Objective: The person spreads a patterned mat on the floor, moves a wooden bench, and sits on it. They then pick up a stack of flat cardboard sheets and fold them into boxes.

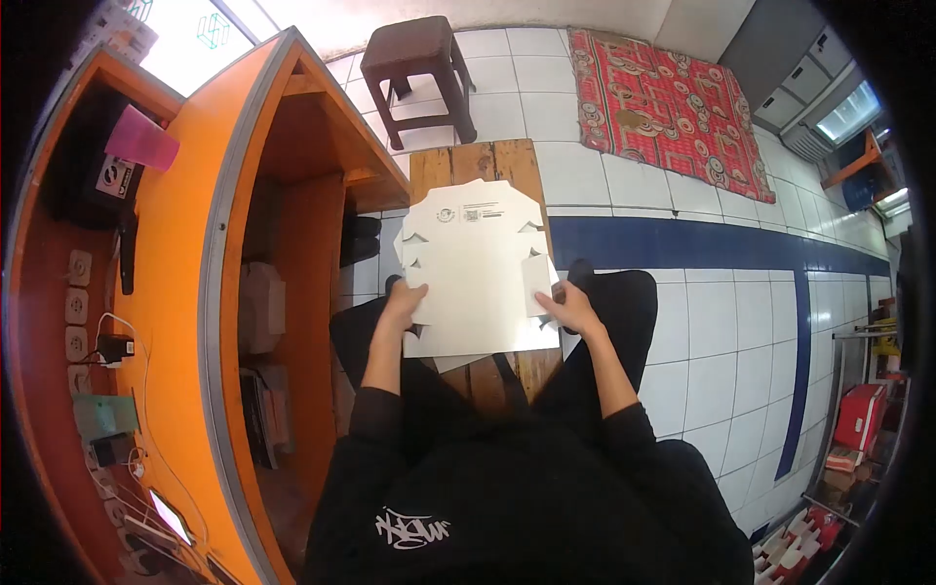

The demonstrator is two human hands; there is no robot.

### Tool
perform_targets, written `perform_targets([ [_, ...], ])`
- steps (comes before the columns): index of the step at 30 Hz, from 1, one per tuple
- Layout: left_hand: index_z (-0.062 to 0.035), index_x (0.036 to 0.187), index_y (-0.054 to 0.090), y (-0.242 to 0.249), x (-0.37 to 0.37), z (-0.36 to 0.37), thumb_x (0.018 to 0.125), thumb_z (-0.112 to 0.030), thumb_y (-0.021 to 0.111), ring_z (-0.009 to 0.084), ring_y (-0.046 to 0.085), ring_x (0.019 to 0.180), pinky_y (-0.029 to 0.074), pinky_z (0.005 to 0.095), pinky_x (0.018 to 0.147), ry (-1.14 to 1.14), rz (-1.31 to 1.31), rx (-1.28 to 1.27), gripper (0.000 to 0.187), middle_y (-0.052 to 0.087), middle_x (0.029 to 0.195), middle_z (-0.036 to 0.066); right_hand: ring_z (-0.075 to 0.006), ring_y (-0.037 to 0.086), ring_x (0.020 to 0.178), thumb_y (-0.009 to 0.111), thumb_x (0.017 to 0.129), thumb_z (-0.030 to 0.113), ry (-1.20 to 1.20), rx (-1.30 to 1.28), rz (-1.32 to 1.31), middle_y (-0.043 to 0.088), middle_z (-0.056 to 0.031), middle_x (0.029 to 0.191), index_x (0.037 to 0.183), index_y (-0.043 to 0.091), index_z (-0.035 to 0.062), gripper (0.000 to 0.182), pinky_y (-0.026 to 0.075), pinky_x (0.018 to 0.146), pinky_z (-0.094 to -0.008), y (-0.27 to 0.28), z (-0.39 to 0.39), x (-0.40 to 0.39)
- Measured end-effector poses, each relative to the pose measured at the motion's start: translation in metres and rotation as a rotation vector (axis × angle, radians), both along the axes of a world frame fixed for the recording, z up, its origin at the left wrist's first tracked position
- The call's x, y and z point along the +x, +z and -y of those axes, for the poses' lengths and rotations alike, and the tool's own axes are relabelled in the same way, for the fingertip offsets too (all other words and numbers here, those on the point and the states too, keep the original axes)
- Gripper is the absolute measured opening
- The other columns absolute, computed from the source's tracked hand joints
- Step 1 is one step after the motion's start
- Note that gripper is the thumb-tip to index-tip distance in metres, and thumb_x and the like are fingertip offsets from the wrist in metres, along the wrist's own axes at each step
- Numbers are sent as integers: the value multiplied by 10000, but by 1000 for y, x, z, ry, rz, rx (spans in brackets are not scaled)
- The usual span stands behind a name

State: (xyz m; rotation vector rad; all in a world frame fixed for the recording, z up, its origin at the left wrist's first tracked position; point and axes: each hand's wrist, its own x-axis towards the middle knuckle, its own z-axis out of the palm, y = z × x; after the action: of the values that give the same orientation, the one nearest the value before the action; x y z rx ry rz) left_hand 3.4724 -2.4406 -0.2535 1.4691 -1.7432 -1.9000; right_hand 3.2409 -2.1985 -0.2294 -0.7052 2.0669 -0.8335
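Gripping cardboard blank (478, 283) by side edges, left hand (401, 300) + right hand (572, 308); likely light, stiffish, best held there

Both arms reach forward from the torso (546, 497), black sleeves ending partway along and leaving the wrists bare. The left forearm (383, 361) runs almost straight ahead; the right forearm (611, 375) slants inward. The left hand (398, 304) and right hand (573, 310) sit level with each other, well apart, in a pinching grip, thumbs on top and pointing inward, most fingers hidden below. The knees are spread wide, one outside each hand.
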Motion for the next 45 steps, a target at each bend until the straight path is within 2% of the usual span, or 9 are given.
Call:
perform_targets([
  [6, 71, 1199, 455, 25, 8, -2, 875, -79, 542, 285, 576, 994, 496, 407, 836, -1, -96, 215, 368, 560, 1132, 175, -249, 624, 841, 692, 785, 290, -168, -205, 557, 583, -193, 998, 937, 555, -61, 407, 560, 660, -337, 32, -19, 31],
  [10, 81, 1152, 495, 27, 8, -22, 809, -192, 637, 317, 591, 962, 470, 393, 835, -48, 86, -269, 461, 586, 1066, 210, -313, 645, 817, 740, 706, 94, -202, -122, 331, 592, -224, 975, 935, 542, -76, 347, 566, 657, -387, 22, -5, 40],
  [12, 89, 1158, 477, 24, 24, -41, 773, -254, 667, 344, 544, 1015, 435, 403, 879, -66, 231, -337, 550, 559, 1087, 229, -376, 632, 755, 714, 687, 28, -89, -88, -431, 609, -244, 829, 885, 538, -96, 293, 518, 675, -435, -4, -1, 46],
  [16, 103, 1179, 412, 8, 61, -89, 661, -394, 755, 421, 437, 1110, 344, 445, 974, -224, 512, -385, 796, 463, 1180, 277, -401, 617, 759, 677, 676, -14, -116, 156, -545, 615, -247, 780, 1199, 348, -102, 624, 482, 716, -452, 6, 18, 65],
  [20, 74, 1064, 438, -11, 63, -115, 662, -97, 752, 403, 461, 1047, 372, 466, 925, 50, 488, -512, 538, 457, 1112, 257, -370, 626, 718, 572, 738, -56, 75, 289, -646, 607, -216, 744, 1388, 36, -68, 842, 498, 665, -429, 29, 33, 98],
  [28, 104, 1105, 376, -6, 65, -113, 681, 23, 677, 426, 443, 1077, 354, 472, 954, 86, 551, -385, 527, 435, 1113, 276, -595, 400, 1084, 394, 914, 99, 134, 261, -1308, 329, -510, 1147, 1427, 134, 268, 600, 388, 893, -583, -47, 47, 160],
  [36, 84, 1014, 517, 3, 68, -105, 636, -252, 768, 375, 575, 928, 453, 393, 849, 122, 392, -388, 564, 585, 934, 226, -538, 471, 1040, 422, 895, 72, 198, 216, -1061, 389, -461, 1125, 1388, 183, 160, 555, 397, 895, -542, -38, 30, 125],
  [38, 62, 991, 527, 12, 65, -107, 630, -237, 773, 373, 591, 875, 464, 401, 811, 183, 404, -432, 529, 598, 897, 211, -466, 535, 981, 535, 829, 58, -131, 15, -206, 467, -374, 1068, 1284, 230, 53, 547, 424, 853, -467, 8, 17, 90],
  [45, 2, 895, 518, 27, 33, -139, 684, -45, 660, 352, 538, 845, 438, 431, 732, 272, 369, -843, 258, 544, 868, 158, -331, 503, 998, 678, 701, 31, -501, -118, -73, 443, -217, 1043, 1096, 259, 39, 576, 395, 868, -369, -34, -3, 75],
])
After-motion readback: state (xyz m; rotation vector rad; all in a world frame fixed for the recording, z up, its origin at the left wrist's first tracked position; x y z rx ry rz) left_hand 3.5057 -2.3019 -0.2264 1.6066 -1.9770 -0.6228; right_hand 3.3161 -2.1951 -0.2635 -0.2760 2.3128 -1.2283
